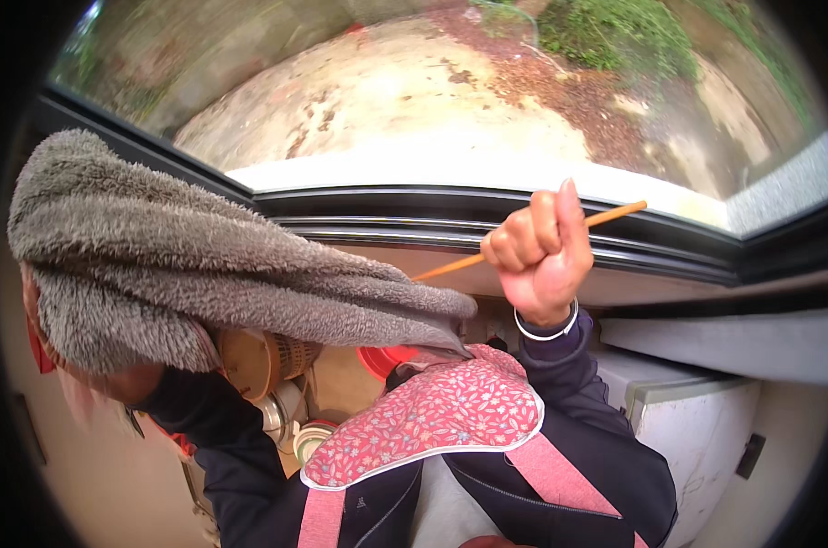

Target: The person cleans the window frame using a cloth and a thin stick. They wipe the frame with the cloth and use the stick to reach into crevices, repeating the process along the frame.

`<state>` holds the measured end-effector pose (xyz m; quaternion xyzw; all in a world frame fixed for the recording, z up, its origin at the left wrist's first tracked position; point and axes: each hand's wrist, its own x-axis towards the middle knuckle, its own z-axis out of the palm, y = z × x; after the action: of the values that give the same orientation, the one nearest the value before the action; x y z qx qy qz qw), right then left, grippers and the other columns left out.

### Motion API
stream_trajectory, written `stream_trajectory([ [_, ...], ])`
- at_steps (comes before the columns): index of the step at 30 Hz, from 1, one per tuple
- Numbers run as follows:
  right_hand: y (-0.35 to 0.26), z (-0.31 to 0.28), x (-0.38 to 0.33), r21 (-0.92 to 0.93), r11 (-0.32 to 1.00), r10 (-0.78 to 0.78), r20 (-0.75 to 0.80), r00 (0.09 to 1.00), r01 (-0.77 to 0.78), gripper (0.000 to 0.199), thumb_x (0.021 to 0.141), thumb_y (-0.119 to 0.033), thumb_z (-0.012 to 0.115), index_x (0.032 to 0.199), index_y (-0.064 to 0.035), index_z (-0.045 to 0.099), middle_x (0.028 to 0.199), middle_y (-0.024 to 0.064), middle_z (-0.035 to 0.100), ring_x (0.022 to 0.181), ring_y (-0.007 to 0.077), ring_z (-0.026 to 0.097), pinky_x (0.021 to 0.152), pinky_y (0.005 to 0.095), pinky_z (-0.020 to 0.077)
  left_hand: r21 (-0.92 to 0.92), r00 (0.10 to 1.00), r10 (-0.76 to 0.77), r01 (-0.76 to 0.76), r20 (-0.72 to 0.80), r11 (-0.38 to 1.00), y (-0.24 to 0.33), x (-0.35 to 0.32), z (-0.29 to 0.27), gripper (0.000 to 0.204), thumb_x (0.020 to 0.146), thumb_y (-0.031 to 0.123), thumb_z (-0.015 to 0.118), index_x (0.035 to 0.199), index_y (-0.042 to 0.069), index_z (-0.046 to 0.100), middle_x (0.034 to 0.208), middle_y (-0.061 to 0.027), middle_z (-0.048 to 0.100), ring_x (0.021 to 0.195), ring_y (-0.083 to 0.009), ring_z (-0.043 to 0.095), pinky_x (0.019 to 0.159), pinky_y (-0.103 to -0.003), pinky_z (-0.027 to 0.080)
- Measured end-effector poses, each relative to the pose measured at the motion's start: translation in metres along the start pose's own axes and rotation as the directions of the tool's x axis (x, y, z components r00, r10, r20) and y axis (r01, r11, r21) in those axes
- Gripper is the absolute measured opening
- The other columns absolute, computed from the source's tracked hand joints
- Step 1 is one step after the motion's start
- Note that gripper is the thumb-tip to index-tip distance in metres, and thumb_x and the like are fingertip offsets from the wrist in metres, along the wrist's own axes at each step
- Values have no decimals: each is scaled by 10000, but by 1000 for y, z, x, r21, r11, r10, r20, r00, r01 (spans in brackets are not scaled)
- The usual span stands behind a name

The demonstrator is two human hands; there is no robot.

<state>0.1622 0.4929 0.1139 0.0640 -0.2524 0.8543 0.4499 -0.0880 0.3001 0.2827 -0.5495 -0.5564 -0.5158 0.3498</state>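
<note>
1. Head view, right hand (pixel 542 251): raised in front of the window frame (pixel 487 219), its grip closed in a fist around a thin orange stick (pixel 524 245). The stick runs through the fist, one end pointing up and right across the frame, the other slanting down and left toward the towel.
2. Head view, left hand: hidden beneath a grey fleecy towel (pixel 186 256) lifted at the left; whether its grip is closed or apart cannot be told. The towel drapes from upper left and tapers to a point near the middle, just beside the lower end of the stick.
3. Handling, by judgement: the stick looks light, stiff and slender, likely to snap if bent; a hold near mid-length, as here, steadies it. The towel looks soft, limp and bulky, best gathered by a fold or an edge.
4. Surroundings: a red floral apron bib (pixel 432 420) with pink straps lies over a dark jacket at the near edge. Below the towel sit a woven basket (pixel 268 358), a red bowl (pixel 384 361) and pale round vessels (pixel 309 438). A white cabinet (pixel 697 429) stands at the right. Beyond the glass, bare ground and green plants.
</note>
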Motion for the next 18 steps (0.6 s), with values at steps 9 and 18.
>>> stream_trajectory([
  [9,30,-28,-50,-189,980,-103,-217,971,62,498,990,-388,278,550,-156,254,456,-45,175,410,95,126,434,269,166,-343,998,41,-22,49,939,46,23,85,581,756,225,662,1230,-58,483,1206,-177,552,1100,-255,546,955,-346,412],
  [18,-95,20,-141,-386,670,-684,9,729,634,503,995,-423,168,574,-163,258,418,-41,155,363,103,79,401,282,144,-710,964,187,3,190,705,85,36,141,454,815,96,591,1233,-50,490,1232,-166,540,1109,-262,546,972,-360,414],
])
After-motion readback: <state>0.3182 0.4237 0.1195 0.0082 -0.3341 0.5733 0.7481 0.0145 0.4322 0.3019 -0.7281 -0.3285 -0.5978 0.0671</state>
